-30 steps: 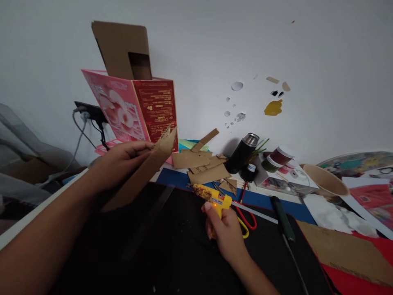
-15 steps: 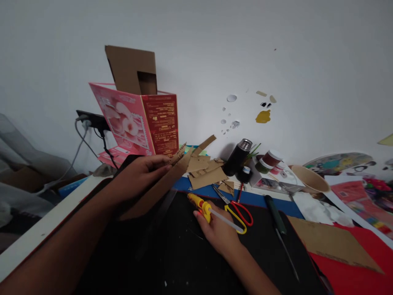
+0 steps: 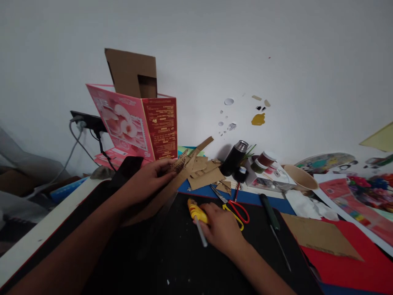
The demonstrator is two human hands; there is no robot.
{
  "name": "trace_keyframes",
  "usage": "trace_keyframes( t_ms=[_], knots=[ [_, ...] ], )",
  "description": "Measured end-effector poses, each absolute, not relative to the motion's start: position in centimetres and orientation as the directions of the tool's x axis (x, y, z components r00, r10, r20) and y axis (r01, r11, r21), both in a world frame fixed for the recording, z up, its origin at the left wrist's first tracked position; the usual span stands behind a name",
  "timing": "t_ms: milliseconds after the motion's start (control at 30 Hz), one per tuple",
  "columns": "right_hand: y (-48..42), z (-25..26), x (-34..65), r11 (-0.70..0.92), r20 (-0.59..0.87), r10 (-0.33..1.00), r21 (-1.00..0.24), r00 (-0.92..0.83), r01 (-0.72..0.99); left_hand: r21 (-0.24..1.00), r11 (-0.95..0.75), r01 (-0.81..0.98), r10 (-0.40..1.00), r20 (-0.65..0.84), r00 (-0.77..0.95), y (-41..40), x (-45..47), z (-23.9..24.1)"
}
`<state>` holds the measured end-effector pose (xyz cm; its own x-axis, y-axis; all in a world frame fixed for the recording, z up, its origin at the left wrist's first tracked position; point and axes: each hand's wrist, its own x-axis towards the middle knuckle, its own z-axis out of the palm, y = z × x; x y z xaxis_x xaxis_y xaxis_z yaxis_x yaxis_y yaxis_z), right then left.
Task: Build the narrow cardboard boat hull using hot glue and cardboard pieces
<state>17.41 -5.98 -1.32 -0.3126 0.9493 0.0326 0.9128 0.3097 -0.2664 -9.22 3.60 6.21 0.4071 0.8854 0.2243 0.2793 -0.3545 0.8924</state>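
My left hand (image 3: 153,178) is closed around the upper edge of a folded brown cardboard piece (image 3: 153,205), which stands tilted over the black mat (image 3: 181,266). My right hand (image 3: 224,227) grips a yellow glue gun (image 3: 199,214) low over the mat, its nozzle toward the back. A whitish glue stick (image 3: 201,233) juts from its rear toward me. The palm side of this hand is hidden. Just beyond the right hand lie scissors (image 3: 238,211) with red and yellow handles.
Cardboard scraps (image 3: 205,176) lie behind the mat. A black thermos (image 3: 233,159) and paint jars (image 3: 264,159) stand at the back. A dark-handled screwdriver (image 3: 272,217) lies right, beside a cardboard sheet (image 3: 322,235). A pink box (image 3: 123,123) stands back left.
The glue gun has turned in my right hand, so its glue stick now points toward me instead of rightward. My left hand keeps hold of the cardboard. The view has shifted slightly.
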Motion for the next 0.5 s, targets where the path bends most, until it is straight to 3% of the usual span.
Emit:
trace_keyframes(
  t_ms=[200,367,500],
  knots=[
    [-6.7,-1.2,18.0,0.390,0.013,0.912,-0.342,-0.411,0.855,0.898,-0.348,0.269,0.883,0.218,0.415,4.0,-8.7,5.0],
    [-7.1,-1.8,18.7,0.304,0.175,0.952,-0.630,-0.251,0.714,0.830,-0.407,0.381,0.873,0.232,0.428,3.6,-7.6,4.0],
    [-6.6,-1.8,18.1,0.153,0.129,0.988,-0.876,-0.082,0.458,0.765,-0.430,0.479,0.872,0.215,0.440,2.7,-6.2,3.0]
  ],
)
